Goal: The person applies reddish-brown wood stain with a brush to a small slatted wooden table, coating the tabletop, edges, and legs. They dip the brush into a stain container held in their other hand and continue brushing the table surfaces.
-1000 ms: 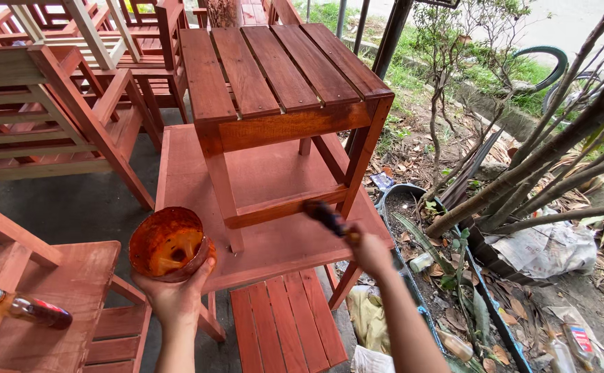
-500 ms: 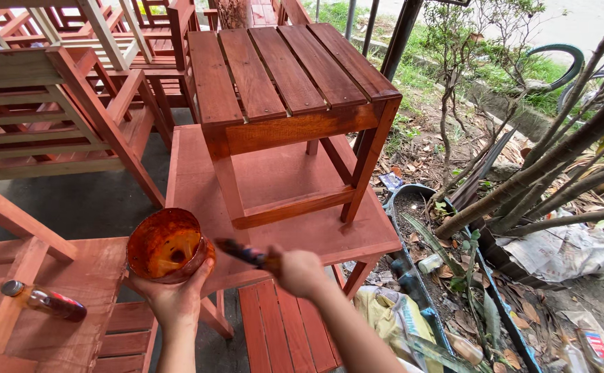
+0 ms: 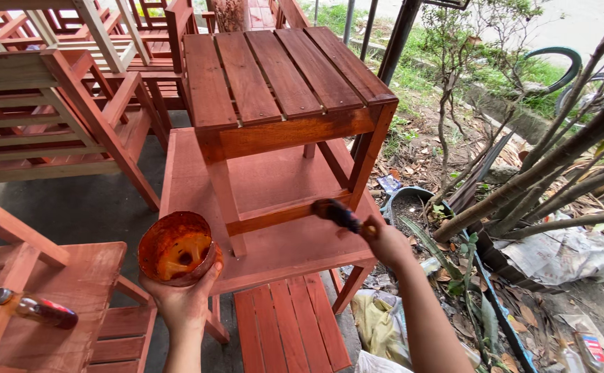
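Two hands: bowl (image 3: 176, 249) left (image 3: 181, 304), brush (image 3: 338, 213) right (image 3: 383, 240).

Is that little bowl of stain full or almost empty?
Almost empty: the bowl in the left hand shows only a thin orange puddle at its bottom.

A stool (image 3: 281, 90) stands on a table (image 3: 274, 242) at twelve o'clock; bowl (image 3: 176, 249) at eight, brush (image 3: 336, 213) at three, bottle (image 3: 33, 309) at nine.

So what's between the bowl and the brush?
In the head view, the stool's front leg stands between the stained bowl and the brush.
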### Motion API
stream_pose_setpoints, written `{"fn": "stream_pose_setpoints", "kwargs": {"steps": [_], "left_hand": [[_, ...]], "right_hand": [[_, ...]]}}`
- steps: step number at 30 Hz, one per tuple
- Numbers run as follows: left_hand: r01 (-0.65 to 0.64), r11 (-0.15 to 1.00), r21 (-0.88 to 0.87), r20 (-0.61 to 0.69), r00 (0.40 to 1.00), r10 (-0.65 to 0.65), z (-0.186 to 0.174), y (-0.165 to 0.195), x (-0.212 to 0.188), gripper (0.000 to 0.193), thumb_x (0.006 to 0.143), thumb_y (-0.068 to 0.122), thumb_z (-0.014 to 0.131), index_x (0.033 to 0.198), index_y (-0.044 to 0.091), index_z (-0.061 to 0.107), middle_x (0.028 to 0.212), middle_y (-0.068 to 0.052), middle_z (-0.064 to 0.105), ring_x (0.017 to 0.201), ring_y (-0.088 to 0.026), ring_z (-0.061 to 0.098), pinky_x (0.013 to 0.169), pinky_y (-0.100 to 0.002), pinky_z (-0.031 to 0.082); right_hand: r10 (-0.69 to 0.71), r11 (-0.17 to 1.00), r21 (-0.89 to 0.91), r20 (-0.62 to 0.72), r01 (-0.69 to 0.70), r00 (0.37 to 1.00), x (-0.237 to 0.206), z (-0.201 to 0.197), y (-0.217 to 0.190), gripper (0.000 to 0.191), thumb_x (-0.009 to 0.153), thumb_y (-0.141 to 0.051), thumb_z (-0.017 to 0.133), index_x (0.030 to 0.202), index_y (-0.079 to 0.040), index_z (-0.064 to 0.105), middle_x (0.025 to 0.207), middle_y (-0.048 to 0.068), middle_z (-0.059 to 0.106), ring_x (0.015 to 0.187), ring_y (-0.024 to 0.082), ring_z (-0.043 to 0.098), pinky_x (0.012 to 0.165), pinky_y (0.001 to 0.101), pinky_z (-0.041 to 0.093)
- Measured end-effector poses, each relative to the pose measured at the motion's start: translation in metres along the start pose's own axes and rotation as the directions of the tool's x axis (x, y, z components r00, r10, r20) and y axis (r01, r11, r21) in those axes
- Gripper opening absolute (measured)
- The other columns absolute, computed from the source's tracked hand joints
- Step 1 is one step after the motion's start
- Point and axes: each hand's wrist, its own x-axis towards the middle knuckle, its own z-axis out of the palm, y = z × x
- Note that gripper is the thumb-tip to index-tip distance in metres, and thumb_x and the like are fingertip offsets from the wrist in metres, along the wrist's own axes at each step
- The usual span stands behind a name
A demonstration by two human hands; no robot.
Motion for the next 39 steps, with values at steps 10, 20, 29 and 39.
{"fn": "stream_pose_setpoints", "kwargs": {"steps": [10,20,29,39], "left_hand": [[0.031,0.990,-0.141,0.043,0.999,-0.025,0.027,0.004,-0.009,0.097,0.074,-0.014,0.077,0.144,0.009,0.013,0.154,-0.019,0.027,0.143,-0.031,0.047,0.101,-0.043,0.056],[-0.025,0.998,0.059,-0.013,1.000,0.026,-0.018,0.005,0.013,0.101,0.070,-0.008,0.086,0.144,0.008,0.019,0.155,-0.018,0.031,0.146,-0.030,0.044,0.112,-0.042,0.053],[-0.067,0.997,0.025,0.018,0.998,0.067,-0.101,-0.002,0.036,0.103,0.071,-0.004,0.088,0.146,0.005,0.018,0.154,-0.019,0.031,0.144,-0.028,0.044,0.114,-0.041,0.054],[-0.173,0.975,0.138,0.064,0.984,0.166,-0.116,0.018,0.045,0.106,0.070,0.005,0.094,0.150,0.003,0.023,0.152,-0.019,0.038,0.142,-0.029,0.048,0.115,-0.042,0.051]], "right_hand": [[0.189,0.964,0.229,-0.239,-0.134,0.953,-0.002,-0.002,0.084,0.039,0.101,-0.046,0.058,0.122,-0.013,0.060,0.106,0.018,0.076,0.099,0.034,0.071,0.082,0.0467,0.053],[0.047,0.445,0.798,0.432,-0.406,0.900,-0.076,0.142,-0.071,0.025,0.097,-0.031,0.065,0.109,-0.010,0.061,0.068,0.008,0.059,0.044,0.017,0.044,0.041,0.0357,0.035],[0.147,0.169,0.852,0.475,-0.495,0.868,-0.096,0.231,-0.185,0.011,0.098,-0.020,0.054,0.099,-0.011,0.048,0.064,0.007,0.048,0.044,0.014,0.034,0.039,0.0335,0.025],[0.053,0.049,0.950,0.307,-0.310,0.950,-0.099,0.131,-0.236,0.016,0.102,-0.026,0.054,0.101,-0.011,0.049,0.065,0.005,0.051,0.043,0.012,0.035,0.038,0.0294,0.026]]}}
